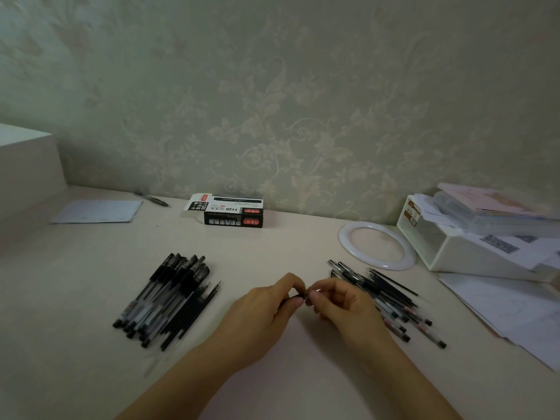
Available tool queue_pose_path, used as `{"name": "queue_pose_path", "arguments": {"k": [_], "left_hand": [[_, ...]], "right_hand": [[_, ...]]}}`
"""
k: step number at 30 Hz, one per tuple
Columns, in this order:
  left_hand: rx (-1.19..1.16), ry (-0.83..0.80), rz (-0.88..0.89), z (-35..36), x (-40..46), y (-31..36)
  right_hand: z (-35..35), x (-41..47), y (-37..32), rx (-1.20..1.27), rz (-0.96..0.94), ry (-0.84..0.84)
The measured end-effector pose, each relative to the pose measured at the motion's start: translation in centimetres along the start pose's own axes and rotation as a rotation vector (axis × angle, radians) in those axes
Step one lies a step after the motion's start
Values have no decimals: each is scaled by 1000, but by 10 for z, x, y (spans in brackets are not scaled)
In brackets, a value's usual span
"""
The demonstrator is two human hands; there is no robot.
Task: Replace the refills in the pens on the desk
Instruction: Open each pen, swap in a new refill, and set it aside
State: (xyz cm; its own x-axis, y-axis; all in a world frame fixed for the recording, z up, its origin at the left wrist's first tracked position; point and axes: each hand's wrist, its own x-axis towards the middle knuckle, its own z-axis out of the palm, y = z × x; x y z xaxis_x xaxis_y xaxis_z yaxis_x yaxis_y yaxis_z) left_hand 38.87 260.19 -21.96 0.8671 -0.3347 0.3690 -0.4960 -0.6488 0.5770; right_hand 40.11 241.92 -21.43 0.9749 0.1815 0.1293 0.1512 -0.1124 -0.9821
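Note:
My left hand (266, 307) and my right hand (342, 304) meet over the middle of the desk, both pinching a small dark pen part (300, 296) between their fingertips. Most of that part is hidden by my fingers. On the left lies a pile of capped black gel pens (165, 295) with several loose black refills (197, 307) along its right side. A second heap of pens and refills (391, 295) lies to the right, partly behind my right hand.
A black refill box (231, 212) with an open flap stands at the back by the wall. A white ring (377, 245), a white organiser (454, 244) with papers, a notepad (97, 211) and a lone pen (151, 198) sit around the desk's edges.

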Motion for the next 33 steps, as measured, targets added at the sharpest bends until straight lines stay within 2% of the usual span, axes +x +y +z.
{"name": "queue_pose_path", "arguments": {"k": [9,12,16,19,21,24,27,33], "left_hand": [[-107,-17,-17,0,0,0],[-217,-38,-46,0,1,0],[-262,-43,-101,-2,2,-2],[-211,-53,-97,-1,2,-2],[-182,-54,-101,0,1,-2],[-159,-45,-102,-1,1,-2],[-142,-26,-92,0,1,-2],[-108,11,-76,2,1,-1]], "right_hand": [[1,1,0,-2,-4,8],[0,1,1,23,-8,7],[-7,5,0,47,0,123],[-13,4,2,-257,-47,175],[-12,2,5,-530,-134,163],[-9,0,8,-748,-221,108],[-7,0,11,-840,-237,79],[-3,-2,12,-824,-250,75]]}}
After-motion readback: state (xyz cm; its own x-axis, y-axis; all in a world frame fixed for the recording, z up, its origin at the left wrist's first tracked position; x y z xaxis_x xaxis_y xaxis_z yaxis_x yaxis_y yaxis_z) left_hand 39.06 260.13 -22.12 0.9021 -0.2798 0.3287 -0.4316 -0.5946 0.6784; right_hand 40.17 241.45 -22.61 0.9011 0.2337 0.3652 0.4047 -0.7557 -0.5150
